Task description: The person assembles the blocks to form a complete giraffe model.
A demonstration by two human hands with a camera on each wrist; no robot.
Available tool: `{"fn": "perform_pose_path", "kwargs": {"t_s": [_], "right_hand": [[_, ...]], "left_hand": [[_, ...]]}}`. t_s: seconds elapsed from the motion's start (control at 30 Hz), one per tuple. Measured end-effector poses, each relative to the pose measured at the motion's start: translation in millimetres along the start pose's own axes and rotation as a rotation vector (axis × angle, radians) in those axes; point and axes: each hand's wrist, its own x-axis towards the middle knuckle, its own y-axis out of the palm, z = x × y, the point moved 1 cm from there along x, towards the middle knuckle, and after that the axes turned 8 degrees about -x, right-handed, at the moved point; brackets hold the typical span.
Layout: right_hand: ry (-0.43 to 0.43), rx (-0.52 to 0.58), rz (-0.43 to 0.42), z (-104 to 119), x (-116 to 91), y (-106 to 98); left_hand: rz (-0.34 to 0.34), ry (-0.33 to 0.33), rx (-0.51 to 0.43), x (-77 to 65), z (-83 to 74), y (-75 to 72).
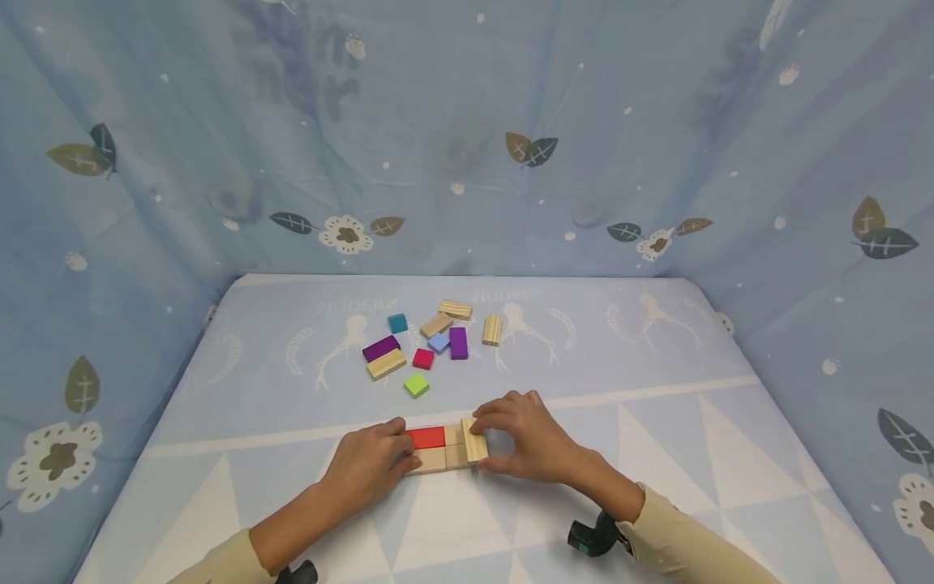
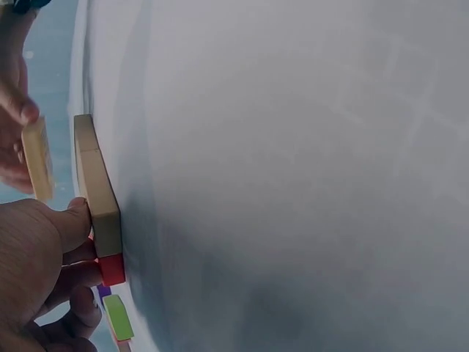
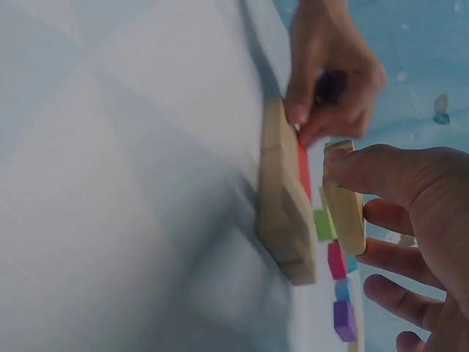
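Note:
On the table in front of me, a red block (image 1: 426, 438) and several plain wooden blocks (image 1: 429, 461) lie side by side in a flat two-row group. My left hand (image 1: 370, 461) grips the left end of this group, thumb at the front and bent fingers behind; its thumb presses a wooden block (image 2: 100, 198) in the left wrist view. My right hand (image 1: 536, 438) pinches another wooden block (image 1: 474, 442) between thumb and fingers over the right end. The right wrist view has that wooden block (image 3: 344, 205) raised above the group, apart from it.
Loose blocks lie beyond the hands: a lime green block (image 1: 417, 385), a crimson one (image 1: 423, 358), a light blue one (image 1: 439, 342), a teal one (image 1: 397, 324), purple ones (image 1: 458, 343) and several wooden ones (image 1: 492, 330). Patterned cloth (image 1: 467, 162) encloses the table's back and sides.

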Motion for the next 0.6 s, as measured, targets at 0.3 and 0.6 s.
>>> {"fn": "perform_pose_path", "kwargs": {"t_s": [0.3,0.6], "right_hand": [[-0.079,-0.021,-0.026,30.0,-25.9,14.4],[-0.148,-0.167,-0.040,39.0,-39.8,29.5]], "left_hand": [[-0.004,-0.014,0.003,-0.7,2.7,2.3],[-0.005,-0.007,-0.012,-1.2,2.7,2.5]]}}
